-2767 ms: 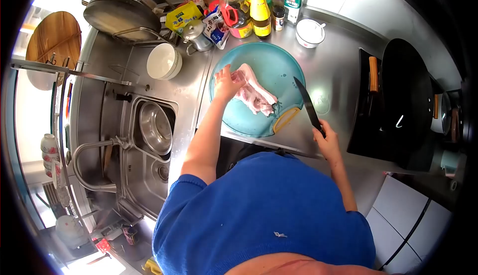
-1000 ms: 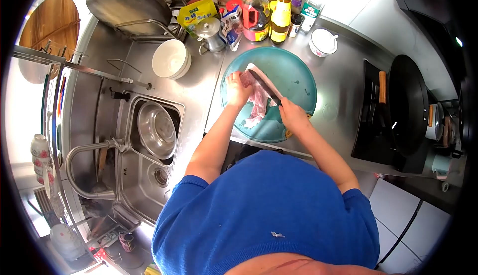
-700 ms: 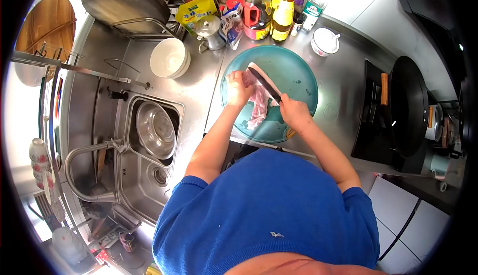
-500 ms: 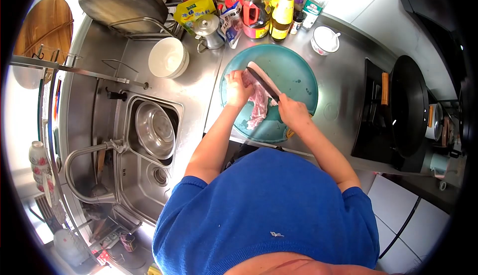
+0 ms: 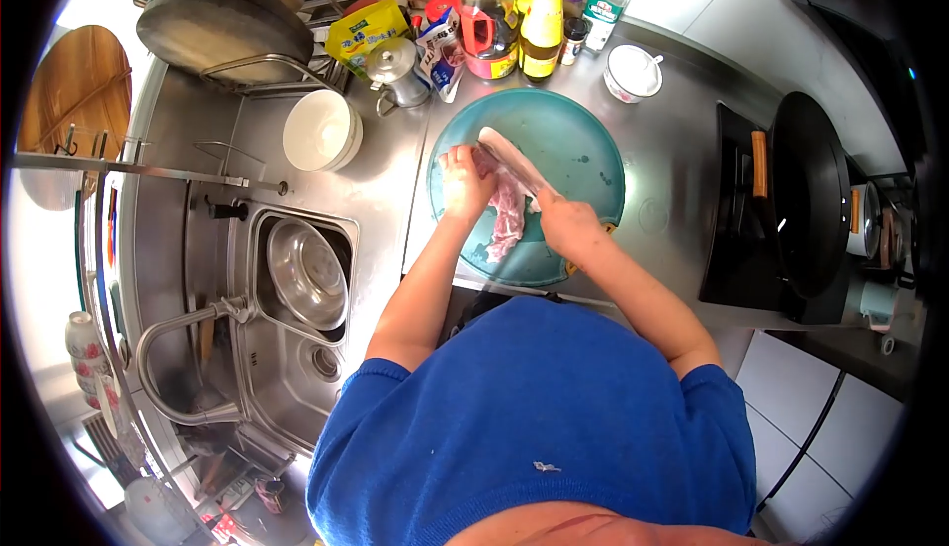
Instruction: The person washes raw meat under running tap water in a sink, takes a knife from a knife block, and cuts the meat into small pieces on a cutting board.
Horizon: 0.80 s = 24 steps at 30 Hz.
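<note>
A piece of raw pink meat (image 5: 507, 215) lies on the round green cutting board (image 5: 583, 166). Bent fingers of my left hand (image 5: 468, 185) press on the meat's upper left part and hold it. My right hand (image 5: 573, 228) is closed around the handle of a knife (image 5: 523, 176), mostly hiding that handle. The blade slants up and left across the meat, near my left fingertips, and shows only as a thin strip. A pale strip of meat lies along the blade's right side.
Behind the board stand a metal pot (image 5: 397, 70), sauce bottles (image 5: 542, 27) and a white cup (image 5: 633, 74). At left are a white bowl (image 5: 322, 131) and a sink holding a metal basin (image 5: 307, 271). A black wok (image 5: 806, 200) sits at right on the stove.
The knife blade has turned from a broad dark face to a thin strip, and my right hand has shifted slightly. My left hand still holds the meat. The whole view has shifted a little.
</note>
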Each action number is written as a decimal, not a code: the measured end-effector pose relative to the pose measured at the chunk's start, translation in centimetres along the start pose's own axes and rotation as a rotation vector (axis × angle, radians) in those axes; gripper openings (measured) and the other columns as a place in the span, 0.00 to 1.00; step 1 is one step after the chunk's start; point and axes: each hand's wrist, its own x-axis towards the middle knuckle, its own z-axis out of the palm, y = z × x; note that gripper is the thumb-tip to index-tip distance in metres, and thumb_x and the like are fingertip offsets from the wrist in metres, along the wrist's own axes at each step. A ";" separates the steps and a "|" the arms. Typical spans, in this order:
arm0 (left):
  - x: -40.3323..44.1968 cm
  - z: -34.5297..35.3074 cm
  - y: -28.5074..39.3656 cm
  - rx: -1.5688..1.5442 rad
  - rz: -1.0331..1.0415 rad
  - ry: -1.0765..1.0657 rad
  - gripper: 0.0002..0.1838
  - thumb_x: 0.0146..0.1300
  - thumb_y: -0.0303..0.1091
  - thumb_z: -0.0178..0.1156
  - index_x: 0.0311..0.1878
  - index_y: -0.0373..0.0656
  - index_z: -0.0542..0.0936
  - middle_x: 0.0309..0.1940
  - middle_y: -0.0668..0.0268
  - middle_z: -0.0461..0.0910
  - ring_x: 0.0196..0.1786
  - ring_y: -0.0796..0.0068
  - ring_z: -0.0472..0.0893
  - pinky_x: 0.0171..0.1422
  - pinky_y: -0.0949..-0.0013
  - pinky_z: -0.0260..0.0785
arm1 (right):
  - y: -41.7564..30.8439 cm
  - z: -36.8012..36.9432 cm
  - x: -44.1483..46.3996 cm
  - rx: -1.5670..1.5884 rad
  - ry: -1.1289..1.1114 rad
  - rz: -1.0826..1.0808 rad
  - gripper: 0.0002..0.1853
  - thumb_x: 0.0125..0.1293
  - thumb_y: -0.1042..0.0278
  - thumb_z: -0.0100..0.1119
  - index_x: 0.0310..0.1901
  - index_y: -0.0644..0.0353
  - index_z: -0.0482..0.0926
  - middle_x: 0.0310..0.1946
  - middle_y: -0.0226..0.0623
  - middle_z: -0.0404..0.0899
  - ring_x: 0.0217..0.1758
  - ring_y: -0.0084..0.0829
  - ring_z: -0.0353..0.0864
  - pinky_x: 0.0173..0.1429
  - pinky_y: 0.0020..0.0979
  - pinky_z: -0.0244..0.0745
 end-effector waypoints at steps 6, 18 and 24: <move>0.0 0.2 -0.4 0.002 0.016 0.005 0.27 0.38 0.25 0.65 0.47 0.38 0.71 0.43 0.53 0.73 0.48 0.48 0.68 0.55 0.54 0.65 | -0.6 -0.6 0.0 -0.013 -0.036 0.006 0.09 0.57 0.77 0.48 0.40 0.65 0.65 0.31 0.52 0.80 0.33 0.48 0.83 0.37 0.42 0.78; 0.2 0.5 -0.3 0.021 0.046 0.049 0.23 0.41 0.25 0.63 0.45 0.37 0.72 0.42 0.54 0.73 0.47 0.49 0.69 0.54 0.55 0.65 | 0.1 -1.7 0.0 0.004 -0.001 0.030 0.08 0.59 0.76 0.49 0.40 0.64 0.66 0.29 0.50 0.80 0.33 0.48 0.83 0.39 0.43 0.77; 0.1 0.6 -0.2 0.017 0.040 0.039 0.23 0.41 0.26 0.63 0.45 0.37 0.72 0.42 0.53 0.73 0.47 0.50 0.68 0.55 0.55 0.64 | 0.4 -2.0 -0.2 0.003 0.002 0.032 0.09 0.58 0.76 0.48 0.41 0.65 0.66 0.31 0.50 0.80 0.35 0.49 0.82 0.41 0.43 0.77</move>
